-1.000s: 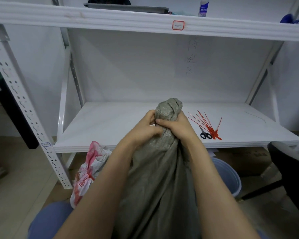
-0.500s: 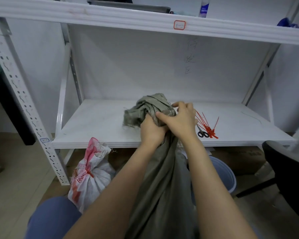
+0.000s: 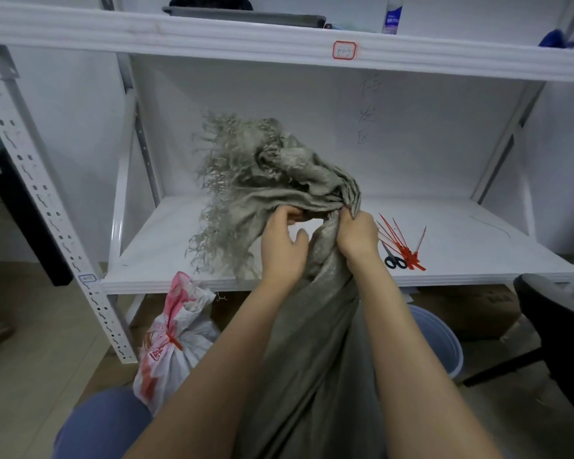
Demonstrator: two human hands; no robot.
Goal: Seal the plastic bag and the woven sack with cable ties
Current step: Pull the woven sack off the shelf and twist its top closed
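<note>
Seems half done: plastic bag (image 3: 176, 349) at seven o'clock already cinched with a red tie (image 3: 174, 340), woven sack (image 3: 312, 359) at centre untied, neck gathered in curled fingers (image 3: 291, 214) of left hand (image 3: 284, 248) and right hand (image 3: 357, 236), spare cable ties (image 3: 402, 242) at three o'clock.

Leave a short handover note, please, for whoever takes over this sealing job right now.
Left hand: fingers grip the woven sack at its frayed mouth. Right hand: grips the bunched neck.
Plastic bag: on the floor, a red tie round its neck; looks done.
Spare cable ties and scissors: on the shelf, right of the hands.
To do: gather the mouth, tie the sack.
</note>
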